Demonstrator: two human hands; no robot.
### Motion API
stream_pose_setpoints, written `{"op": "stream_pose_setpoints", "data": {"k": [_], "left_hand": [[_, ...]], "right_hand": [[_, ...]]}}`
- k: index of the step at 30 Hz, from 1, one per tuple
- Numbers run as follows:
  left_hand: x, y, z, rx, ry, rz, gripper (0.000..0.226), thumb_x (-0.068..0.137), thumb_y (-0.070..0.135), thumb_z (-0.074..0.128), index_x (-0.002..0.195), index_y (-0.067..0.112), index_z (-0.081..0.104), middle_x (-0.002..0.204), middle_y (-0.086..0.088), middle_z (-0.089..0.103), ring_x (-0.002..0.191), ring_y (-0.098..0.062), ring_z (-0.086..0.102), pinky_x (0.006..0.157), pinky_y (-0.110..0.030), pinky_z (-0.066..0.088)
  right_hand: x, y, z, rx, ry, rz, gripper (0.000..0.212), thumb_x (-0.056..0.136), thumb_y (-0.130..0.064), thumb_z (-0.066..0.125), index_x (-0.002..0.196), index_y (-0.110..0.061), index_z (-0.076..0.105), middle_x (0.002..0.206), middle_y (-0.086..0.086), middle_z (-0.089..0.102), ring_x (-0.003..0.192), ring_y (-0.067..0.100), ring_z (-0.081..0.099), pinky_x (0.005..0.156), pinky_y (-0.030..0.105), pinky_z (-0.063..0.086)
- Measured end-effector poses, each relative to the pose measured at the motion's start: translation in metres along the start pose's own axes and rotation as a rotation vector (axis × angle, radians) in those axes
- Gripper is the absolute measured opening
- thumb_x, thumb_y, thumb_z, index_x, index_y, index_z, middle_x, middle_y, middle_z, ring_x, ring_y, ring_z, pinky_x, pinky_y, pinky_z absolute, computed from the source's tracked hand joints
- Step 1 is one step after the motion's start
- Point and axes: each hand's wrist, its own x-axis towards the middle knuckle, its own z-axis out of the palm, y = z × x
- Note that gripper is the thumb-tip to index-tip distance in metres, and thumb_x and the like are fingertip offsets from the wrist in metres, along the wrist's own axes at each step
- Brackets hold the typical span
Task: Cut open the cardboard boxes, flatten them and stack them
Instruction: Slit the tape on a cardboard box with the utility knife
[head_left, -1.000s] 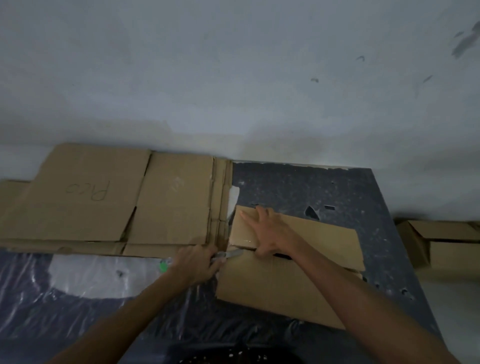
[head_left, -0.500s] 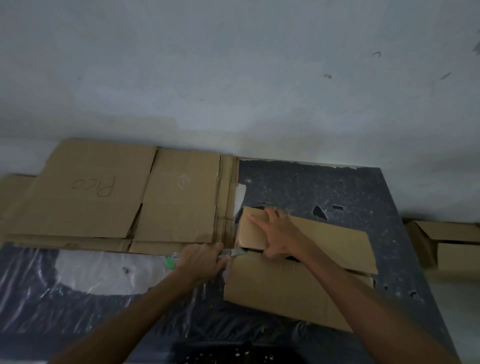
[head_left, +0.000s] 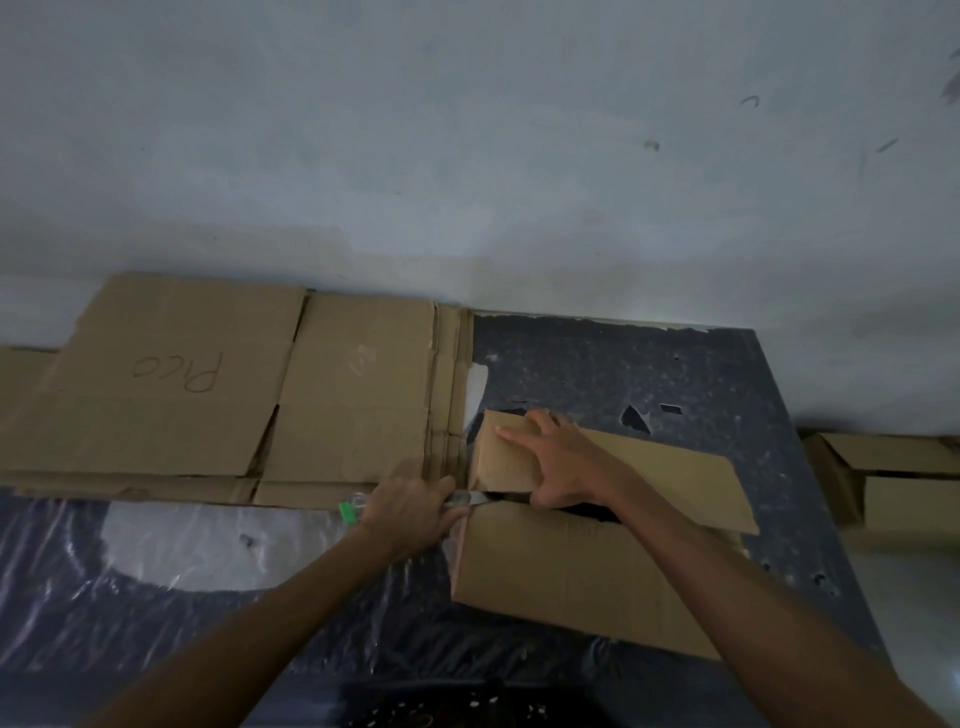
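Cardboard under both hands. Left hand (head_left: 410, 512) curled tight round a knife (head_left: 467, 498), green butt poking out behind the fist, blade tip laid into the left end of the top seam of the box (head_left: 582, 577). Right hand (head_left: 550, 457) spread flat, fingers straight, pressing the far flap (head_left: 665, 467) near its left corner, thumb down at the flap's near edge, nothing gripped. Against a second ago: wider dark gap between the two top flaps below the right wrist, far flap riding a little higher, pressing hand shifted nearer the corner. As a judgement: top seam largely parted, cutting on this face close to done, flattening not yet begun, box walls still up on the right half of the dark surface (head_left: 649, 364). Outward to the left: stack of flattened cardboard (head_left: 353, 395) lying flat up to the wall (head_left: 467, 156), its right edge just beside the box's left end and the knife fist, hence little room for drawing the blade leftward. Nearer the body: crinkled plastic sheet (head_left: 182, 545) over the surface, probably slippery under a sliding box. To the right: bare surface as far as its right edge, then further boxes (head_left: 904, 483) lower down beyond it. Open room mostly behind the box toward the wall, and on its right.
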Motion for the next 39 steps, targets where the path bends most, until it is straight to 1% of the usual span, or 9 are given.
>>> {"op": "stream_pose_setpoints", "data": {"k": [3,9,12,16,22,27,30,33,39], "left_hand": [[0.0,0.005,0.0,0.01,-0.003,-0.05,0.062,0.091,0.066,0.006,0.111,0.022,0.045,0.1,-0.005,0.06,0.074,-0.017,0.051,0.062,-0.029,0.039],[-0.002,-0.009,0.013,-0.037,0.078,0.023,0.111,0.056,0.077,-0.038,0.107,0.026,0.047,0.095,-0.001,0.064,0.072,-0.019,0.057,0.057,-0.026,0.04],[0.001,-0.01,0.006,-0.105,0.032,0.058,0.11,0.058,0.081,-0.03,0.107,0.022,0.047,0.097,-0.003,0.062,0.075,-0.019,0.051,0.053,-0.026,0.026],[-0.006,-0.035,0.006,-0.313,-0.041,0.123,0.075,0.072,0.086,0.006,0.098,0.024,0.041,0.101,-0.003,0.053,0.091,-0.022,0.051,0.071,-0.032,0.035],[-0.025,-0.07,-0.008,-0.488,0.003,0.115,0.095,0.078,0.084,0.003,0.105,0.018,0.065,0.09,0.008,0.06,0.078,-0.01,0.049,0.065,-0.025,0.034],[0.005,-0.041,-0.018,-0.389,-0.209,0.091,0.049,0.103,0.044,0.029,0.106,0.018,0.07,0.079,0.001,0.067,0.08,-0.011,0.058,0.076,-0.017,0.04],[0.019,-0.034,-0.014,-0.284,-0.284,0.102,0.047,0.104,0.041,0.028,0.105,0.019,0.069,0.085,-0.004,0.07,0.084,-0.017,0.06,0.088,-0.036,0.045],[0.027,-0.036,-0.015,-0.269,-0.331,0.106,0.049,0.104,0.042,0.026,0.105,0.015,0.067,0.1,-0.009,0.067,0.089,-0.021,0.056,0.083,-0.033,0.043],[0.035,-0.034,-0.023,-0.267,-0.381,0.092,0.043,0.103,0.044,0.027,0.068,0.028,0.044,0.089,-0.007,0.059,0.082,-0.021,0.051,0.082,-0.036,0.043]], "right_hand": [[-0.001,-0.004,0.002,0.0,0.002,-0.007,0.099,0.073,-0.027,0.073,0.152,-0.035,0.015,0.152,0.005,0.013,0.137,0.032,0.018,0.112,0.049,0.027],[-0.005,0.009,-0.011,0.246,0.052,-0.059,0.075,0.078,-0.017,0.067,0.147,-0.026,0.038,0.139,0.002,0.032,0.116,0.021,0.042,0.086,0.027,0.041],[-0.011,0.006,0.009,0.173,0.078,-0.047,0.084,0.075,-0.03,0.071,0.148,-0.03,0.03,0.146,-0.002,0.016,0.132,0.024,0.024,0.105,0.041,0.037],[-0.01,0.013,0.037,0.15,0.087,-0.05,0.09,0.079,-0.053,0.069,0.152,-0.036,0.02,0.154,-0.002,0.0,0.144,0.028,0.0,0.117,0.053,0.017],[-0.005,0.008,0.043,0.205,0.154,-0.001,0.074,0.085,-0.051,0.064,0.148,-0.038,0.028,0.154,0.001,0.001,0.143,0.027,-0.003,0.119,0.05,0.009],[-0.003,-0.011,0.047,0.163,0.304,0.116,0.07,0.076,-0.047,0.075,0.134,-0.026,0.042,0.143,0.005,0.021,0.134,0.029,0.017,0.112,0.041,0.023],[-0.009,-0.017,0.051,0.142,0.342,0.244,0.05,0.077,-0.05,0.072,0.11,-0.019,0.051,0.12,0.003,0.035,0.11,0.023,0.036,0.096,0.034,0.034],[-0.017,-0.027,0.061,0.287,0.373,0.229,0.024,0.087,-0.035,0.066,0.081,-0.014,0.056,0.093,0.0,0.047,0.091,0.02,0.045,0.086,0.037,0.042],[-0.034,-0.051,0.07,0.337,0.219,0.284,0.039,0.078,-0.055,0.067,0.092,-0.024,0.048,0.102,-0.005,0.04,0.103,0.021,0.041,0.092,0.036,0.035]]}}
